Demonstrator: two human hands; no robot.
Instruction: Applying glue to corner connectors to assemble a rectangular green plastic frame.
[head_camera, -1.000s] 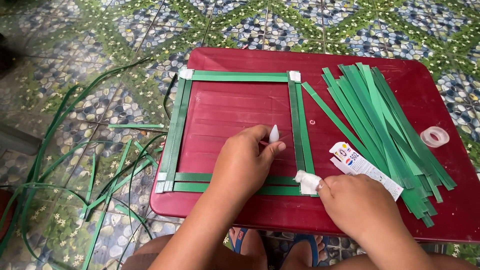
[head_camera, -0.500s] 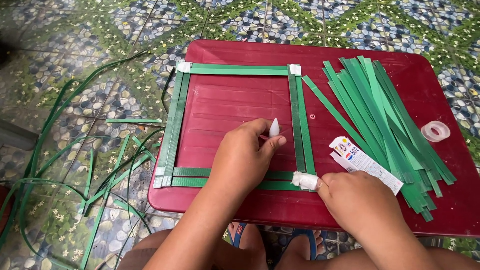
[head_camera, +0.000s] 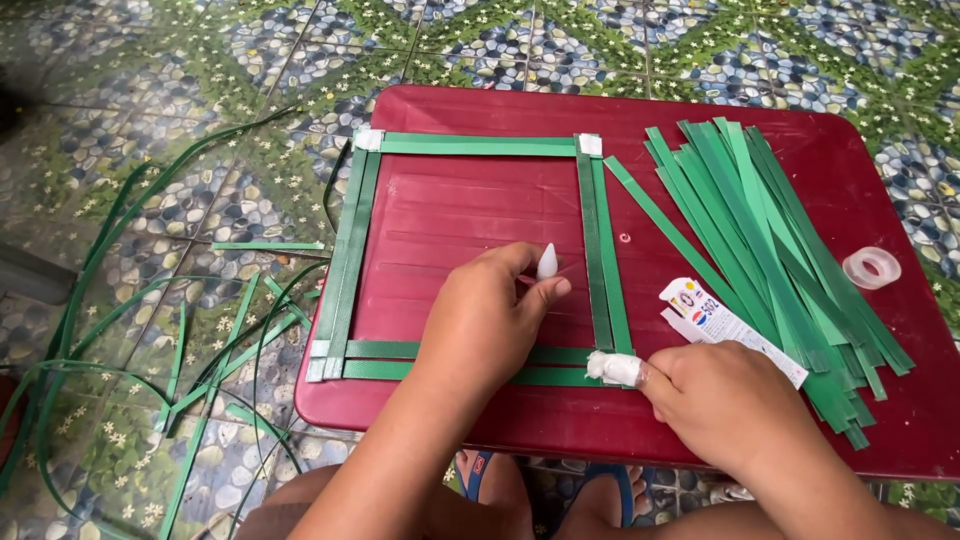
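A square frame of green plastic strips (head_camera: 480, 146) lies on a dark red plastic table (head_camera: 560, 420), with white tape at its corners. My left hand (head_camera: 480, 320) rests over the frame's near side and pinches a small white pointed glue tube (head_camera: 547, 262) between thumb and fingers. My right hand (head_camera: 730, 400) presses its thumb and fingertips on the white taped corner (head_camera: 612, 367) at the frame's near right.
A pile of loose green strips (head_camera: 770, 250) lies on the table's right half, with a glue package card (head_camera: 725, 325) beside it and a clear tape roll (head_camera: 871, 267) near the right edge. Green strip offcuts (head_camera: 150, 330) litter the patterned floor on the left.
My right hand has stayed on the near right corner, fingers shifting slightly on the white tape. The left hand keeps the glue tube in nearly the same place.
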